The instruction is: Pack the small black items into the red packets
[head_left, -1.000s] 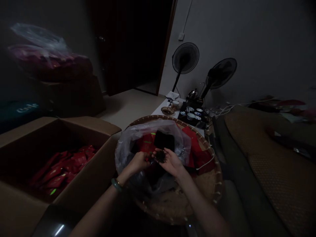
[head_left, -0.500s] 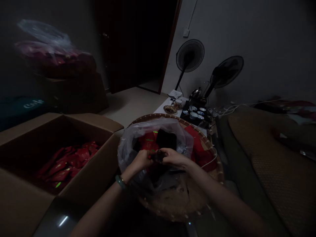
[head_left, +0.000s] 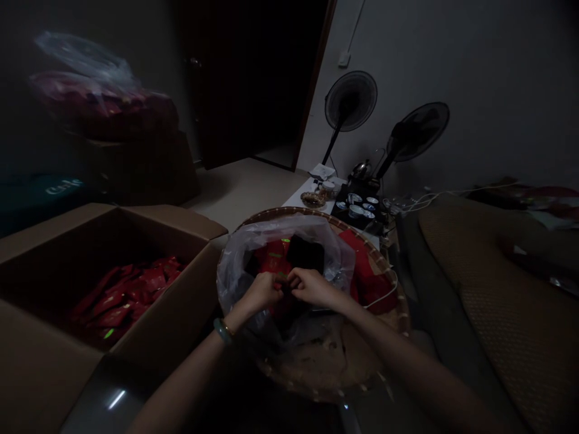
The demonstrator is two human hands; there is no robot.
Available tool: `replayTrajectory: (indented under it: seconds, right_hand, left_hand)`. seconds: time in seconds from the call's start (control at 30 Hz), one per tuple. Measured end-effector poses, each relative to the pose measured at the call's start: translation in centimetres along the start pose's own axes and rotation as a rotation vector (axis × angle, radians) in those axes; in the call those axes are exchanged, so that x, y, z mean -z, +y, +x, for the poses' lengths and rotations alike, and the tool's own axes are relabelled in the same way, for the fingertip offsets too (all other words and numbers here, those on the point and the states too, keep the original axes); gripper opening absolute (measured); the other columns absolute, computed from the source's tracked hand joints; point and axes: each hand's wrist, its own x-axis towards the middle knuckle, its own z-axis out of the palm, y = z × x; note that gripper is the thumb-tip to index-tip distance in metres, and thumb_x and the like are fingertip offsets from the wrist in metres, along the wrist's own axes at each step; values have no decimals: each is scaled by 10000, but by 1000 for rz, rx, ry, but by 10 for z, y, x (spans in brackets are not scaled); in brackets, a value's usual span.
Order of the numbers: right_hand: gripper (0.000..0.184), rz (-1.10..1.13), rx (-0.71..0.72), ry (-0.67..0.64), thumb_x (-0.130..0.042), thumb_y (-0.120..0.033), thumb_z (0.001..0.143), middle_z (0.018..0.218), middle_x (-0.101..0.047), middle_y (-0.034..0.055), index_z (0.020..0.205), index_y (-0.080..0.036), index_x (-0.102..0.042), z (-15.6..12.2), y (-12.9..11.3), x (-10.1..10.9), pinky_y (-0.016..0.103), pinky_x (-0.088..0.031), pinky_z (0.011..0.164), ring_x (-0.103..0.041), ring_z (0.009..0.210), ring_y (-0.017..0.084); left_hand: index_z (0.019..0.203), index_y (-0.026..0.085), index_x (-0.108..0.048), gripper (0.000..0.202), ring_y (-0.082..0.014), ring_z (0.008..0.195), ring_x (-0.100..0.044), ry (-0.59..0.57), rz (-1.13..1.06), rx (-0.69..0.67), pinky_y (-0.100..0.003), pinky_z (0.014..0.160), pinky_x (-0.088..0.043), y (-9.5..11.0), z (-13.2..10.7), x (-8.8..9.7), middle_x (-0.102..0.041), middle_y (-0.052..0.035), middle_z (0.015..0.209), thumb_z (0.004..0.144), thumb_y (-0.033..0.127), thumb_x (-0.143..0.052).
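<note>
Both hands meet over the woven basket [head_left: 389, 337]: my left hand [head_left: 262, 289] and my right hand [head_left: 312, 286] are knuckle to knuckle above the clear plastic bag [head_left: 235, 265] that sits in the basket, fingers curled in and pinching a small red packet [head_left: 279, 278] between them. A second ago my right palm was turned up and open with a dark clump of loose leaf on it; half a second ago it was rolling over toward the left; now it is closed down and the clump is out of sight, so I judge the leaf has gone into the packet or is being pressed in, though it is too dark to see the packet mouth. Both hands are nearly shut on the packet, with only the fingertips working. Inside the bag, just behind my hands, lie more red packets and a dark mass [head_left: 305, 253]. More red packets [head_left: 366, 265] lie in the basket right of the bag. Left of the basket is the open cardboard box [head_left: 190, 226] with a layer of red packets [head_left: 131, 292] on its bottom. Beyond the basket is a tea set [head_left: 357, 205] on a low table, with two standing fans [head_left: 350, 102] behind it. Right of the basket is a sofa cushion [head_left: 497, 283].
</note>
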Motion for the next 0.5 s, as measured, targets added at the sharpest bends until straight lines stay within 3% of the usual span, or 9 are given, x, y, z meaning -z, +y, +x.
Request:
replayTrajectory:
  seconds: [0.13, 0.23, 0.37, 0.43, 0.5]
  right_hand:
    - [249, -141, 159, -25, -571, -126, 699, 910, -665, 60, 936, -170, -634, -6, -11, 1, 291, -452, 759, -615, 845, 191]
    - [392, -42, 196, -45, -550, -132, 722, 982, -651, 53, 1108, -194, -567, -7, -13, 1, 271, -458, 753, -607, 867, 173]
    - [411, 135, 97, 141, -457, -90, 749, 1028, -623, 52, 1143, -186, -522, -3, 5, -1, 220, -471, 628, -605, 746, 118]
    - [335, 53, 8, 186, -440, -78, 754, 948, -641, 47, 1045, -170, -576, -3, 21, -7, 227, -468, 640, -603, 714, 118]
    - [291, -150, -74, 104, -466, -66, 744, 863, -654, 46, 972, -164, -616, -6, 36, -18, 238, -453, 705, -608, 776, 143]
  left_hand:
    - [1068, 117, -616, 504, -155, 697, -591, 84, -55, -16, -222, 638, -429, -6, 1, -5, -674, -60, 863, 579, 71, -504]
    - [1074, 98, -582, 503, -176, 817, -587, 158, -109, -64, -247, 724, -439, -12, 2, -9, -638, -98, 1008, 575, 66, -527]
    - [1021, 121, -567, 482, -172, 856, -569, 209, -148, -110, -250, 755, -434, -18, 1, -10, -619, -72, 978, 549, 34, -526]
    - [974, 128, -564, 439, -153, 790, -565, 225, -136, -107, -238, 711, -432, -20, 0, -10, -609, -53, 936, 548, 33, -517]
    - [893, 130, -575, 362, -132, 708, -550, 231, -104, -104, -220, 653, -417, -21, -1, -9, -600, -32, 871, 549, 37, -509]
